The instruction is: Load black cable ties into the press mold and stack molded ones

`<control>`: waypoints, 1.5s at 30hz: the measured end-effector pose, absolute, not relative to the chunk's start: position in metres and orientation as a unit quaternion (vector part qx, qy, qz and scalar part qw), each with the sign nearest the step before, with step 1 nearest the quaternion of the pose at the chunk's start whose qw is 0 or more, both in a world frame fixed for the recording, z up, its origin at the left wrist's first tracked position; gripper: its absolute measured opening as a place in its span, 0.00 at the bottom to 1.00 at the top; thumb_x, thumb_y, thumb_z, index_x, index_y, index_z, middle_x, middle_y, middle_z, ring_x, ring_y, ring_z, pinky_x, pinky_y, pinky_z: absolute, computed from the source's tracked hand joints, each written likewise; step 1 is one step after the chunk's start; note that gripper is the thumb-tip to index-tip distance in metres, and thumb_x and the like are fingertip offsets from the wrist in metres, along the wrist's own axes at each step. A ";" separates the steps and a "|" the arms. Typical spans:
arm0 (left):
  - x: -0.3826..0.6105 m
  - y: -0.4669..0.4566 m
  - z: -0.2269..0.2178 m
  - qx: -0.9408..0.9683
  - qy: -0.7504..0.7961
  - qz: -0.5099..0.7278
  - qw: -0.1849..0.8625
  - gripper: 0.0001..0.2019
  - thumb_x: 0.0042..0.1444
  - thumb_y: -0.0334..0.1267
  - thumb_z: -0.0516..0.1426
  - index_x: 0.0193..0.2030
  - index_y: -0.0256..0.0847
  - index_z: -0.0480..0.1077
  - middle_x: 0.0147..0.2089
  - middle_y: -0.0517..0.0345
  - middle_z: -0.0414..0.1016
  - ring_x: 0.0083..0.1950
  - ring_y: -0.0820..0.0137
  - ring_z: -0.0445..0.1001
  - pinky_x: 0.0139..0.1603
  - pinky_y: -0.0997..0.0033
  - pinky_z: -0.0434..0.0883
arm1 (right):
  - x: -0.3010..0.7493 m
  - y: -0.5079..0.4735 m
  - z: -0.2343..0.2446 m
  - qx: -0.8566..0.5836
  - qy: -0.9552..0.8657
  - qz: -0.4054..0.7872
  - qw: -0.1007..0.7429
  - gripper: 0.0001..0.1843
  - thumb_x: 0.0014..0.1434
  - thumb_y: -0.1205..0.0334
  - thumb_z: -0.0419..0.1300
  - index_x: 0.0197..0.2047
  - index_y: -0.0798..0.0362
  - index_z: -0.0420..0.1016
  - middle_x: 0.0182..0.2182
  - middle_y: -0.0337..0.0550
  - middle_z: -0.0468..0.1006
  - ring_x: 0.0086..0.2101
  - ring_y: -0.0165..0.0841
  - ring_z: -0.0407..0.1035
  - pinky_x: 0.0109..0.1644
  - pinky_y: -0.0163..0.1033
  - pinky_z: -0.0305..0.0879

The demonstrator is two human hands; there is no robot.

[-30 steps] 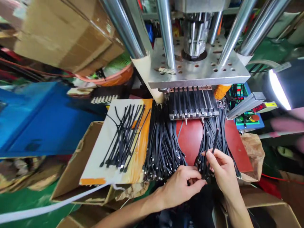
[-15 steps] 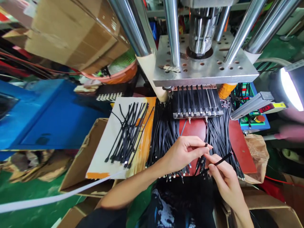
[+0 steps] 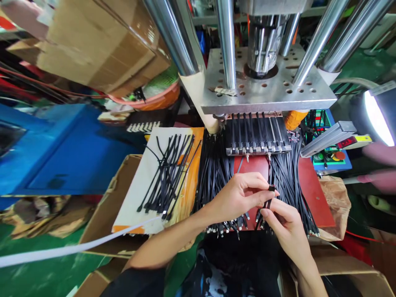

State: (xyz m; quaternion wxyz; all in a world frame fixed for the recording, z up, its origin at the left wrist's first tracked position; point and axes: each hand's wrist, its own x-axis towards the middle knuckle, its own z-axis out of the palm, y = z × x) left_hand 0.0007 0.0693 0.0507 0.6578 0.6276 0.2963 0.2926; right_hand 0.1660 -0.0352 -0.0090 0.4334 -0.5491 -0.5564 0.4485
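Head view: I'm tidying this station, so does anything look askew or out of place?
The black ties on the white-and-orange board lie crossed and fanned, unlike the parallel ones in the press fixture. The board sits skewed over an open cardboard box. The left hand and right hand pinch one black strip between them.

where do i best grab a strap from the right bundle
At its metal-tipped end, from the near side: the bundle lies pointing toward you, tips free at the edge of the red table. The left hand and right hand pinch one strap.
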 end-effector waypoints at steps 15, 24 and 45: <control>0.059 0.236 0.006 0.774 0.484 0.354 0.201 0.12 0.70 0.31 0.58 0.32 0.37 0.73 0.36 0.53 0.79 0.38 0.67 0.80 0.48 0.66 0.75 | 0.266 0.101 0.041 -0.557 -0.663 0.392 0.310 0.28 0.64 0.37 0.67 0.25 0.50 0.73 0.19 0.36 0.70 0.21 0.30 0.64 0.26 0.36 0.58; 0.028 0.191 0.006 0.937 0.213 0.241 0.135 0.18 0.72 0.36 0.56 0.66 0.38 0.71 0.73 0.41 0.69 0.74 0.58 0.69 0.74 0.52 0.70 | 0.279 0.202 0.020 -0.533 -0.708 0.357 0.297 0.29 0.62 0.32 0.67 0.29 0.52 0.76 0.19 0.35 0.69 0.21 0.29 0.60 0.27 0.37 0.54; 0.066 0.175 -0.010 0.931 0.270 0.244 0.021 0.15 0.75 0.32 0.52 0.49 0.35 0.81 0.60 0.43 0.82 0.67 0.55 0.77 0.64 0.52 0.75 | 0.287 0.203 0.009 -0.514 -0.673 0.385 0.366 0.22 0.59 0.43 0.72 0.45 0.54 0.80 0.35 0.40 0.78 0.22 0.25 0.62 0.25 0.35 0.56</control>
